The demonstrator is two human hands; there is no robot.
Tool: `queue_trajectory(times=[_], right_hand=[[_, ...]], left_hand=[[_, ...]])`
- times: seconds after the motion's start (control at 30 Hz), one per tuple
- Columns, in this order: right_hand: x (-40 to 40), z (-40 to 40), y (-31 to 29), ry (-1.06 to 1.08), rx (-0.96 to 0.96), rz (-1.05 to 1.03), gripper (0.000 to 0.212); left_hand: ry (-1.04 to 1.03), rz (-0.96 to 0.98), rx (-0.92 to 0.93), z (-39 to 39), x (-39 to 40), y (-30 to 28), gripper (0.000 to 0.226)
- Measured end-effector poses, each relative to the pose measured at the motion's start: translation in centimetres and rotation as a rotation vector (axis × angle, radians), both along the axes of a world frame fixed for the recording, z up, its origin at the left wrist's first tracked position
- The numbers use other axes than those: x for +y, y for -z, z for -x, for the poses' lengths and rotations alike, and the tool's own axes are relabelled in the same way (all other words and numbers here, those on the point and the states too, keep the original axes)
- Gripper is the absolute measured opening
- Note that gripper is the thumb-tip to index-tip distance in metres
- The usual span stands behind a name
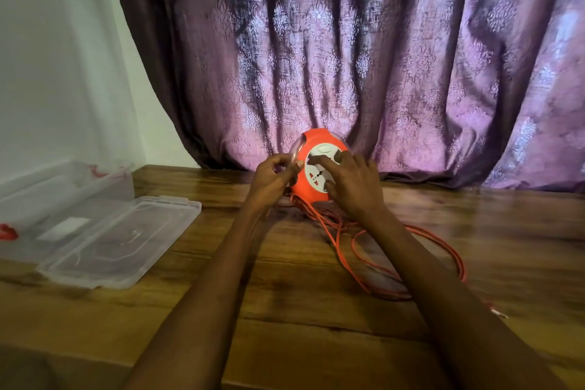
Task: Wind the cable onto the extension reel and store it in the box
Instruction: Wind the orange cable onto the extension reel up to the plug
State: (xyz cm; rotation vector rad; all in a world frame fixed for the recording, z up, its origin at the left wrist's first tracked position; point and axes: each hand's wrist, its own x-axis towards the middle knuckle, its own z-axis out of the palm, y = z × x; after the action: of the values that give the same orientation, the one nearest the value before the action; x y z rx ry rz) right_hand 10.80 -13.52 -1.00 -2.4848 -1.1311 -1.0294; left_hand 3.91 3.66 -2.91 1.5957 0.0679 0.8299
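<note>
Reel (318, 165) stands on edge on the table (285, 310), near the far edge and about mid-width, just in front of the curtain (348, 41). Orange casing, white socket face turned toward the camera.

Head view: left hand (273, 179) curls shut around the reel's left rim; motion blur hides exactly where its fingers sit. Right hand (349, 182) lies spread over the socket face, fingers splayed and touching it, closed on nothing. Both forearms reach in from the near edge.

Cable (408, 250), orange, leaves the bottom of the reel and lies in loose loops on the table toward the right side, partly passing under the right forearm. Most of it is still off the reel.

Box (63, 180), clear plastic, sits open at the left edge with red clips. Its lid (126, 237) lies flat just beside it, nearer the camera.
</note>
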Motion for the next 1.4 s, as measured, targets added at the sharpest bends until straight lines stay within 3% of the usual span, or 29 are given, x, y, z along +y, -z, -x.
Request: queue_trajectory(times=[0.2,0.3,0.4,0.53,0.67,0.8,0.93,1.03,1.1,1.2,1.3,1.4], right_hand=[[-1.0,-1.8,0.8,-0.324,0.105,-0.116,0.055],[-0.6,-0.5,1.5,-0.374,0.123,-0.176,0.029],[0.7,1.1,1.9,-0.317,0.209,-0.140,0.038],[2.1,1.5,3.2,-0.279,-0.051,-0.112,0.022],[1.7,1.6,3.3,-0.359,-0.346,-0.032,0.020],[2.2,2.0,4.1,-0.459,-0.367,0.038,0.021],[2.6,2.8,4.1,-0.474,-0.383,0.262,0.017],[2.2,2.6,3.9,-0.277,-0.321,0.343,0.028],[2.1,2.5,3.8,-0.089,-0.294,0.394,0.024],[1.9,1.0,4.4,-0.064,-0.106,0.428,0.031],[0.5,0.2,3.7,-0.267,0.142,0.271,0.057],[-0.3,0.9,2.7,-0.331,0.184,-0.112,0.057]], left_hand=[[-0.093,0.144,-0.069,-0.3,-0.4,0.2,0.015],[-0.122,0.287,-0.099,-0.4,0.2,0.3,0.016],[-0.085,0.427,-0.154,0.0,0.1,0.0,0.017],[-0.092,0.498,-0.184,0.2,0.3,0.1,0.015],[-0.087,0.543,-0.185,0.1,0.3,0.1,0.013],[-0.141,0.483,-0.159,-0.2,-0.1,0.2,0.022],[-0.139,0.535,-0.177,0.1,-0.4,0.0,0.018],[-0.123,0.564,-0.172,0.4,0.2,0.0,0.011],[-0.092,0.592,-0.163,0.5,0.8,0.0,0.010],[-0.059,0.633,-0.153,0.6,1.3,-0.1,0.018],[-0.042,0.633,-0.150,0.4,1.3,-0.1,0.022],[-0.005,0.626,-0.139,0.1,1.2,0.0,0.019]])
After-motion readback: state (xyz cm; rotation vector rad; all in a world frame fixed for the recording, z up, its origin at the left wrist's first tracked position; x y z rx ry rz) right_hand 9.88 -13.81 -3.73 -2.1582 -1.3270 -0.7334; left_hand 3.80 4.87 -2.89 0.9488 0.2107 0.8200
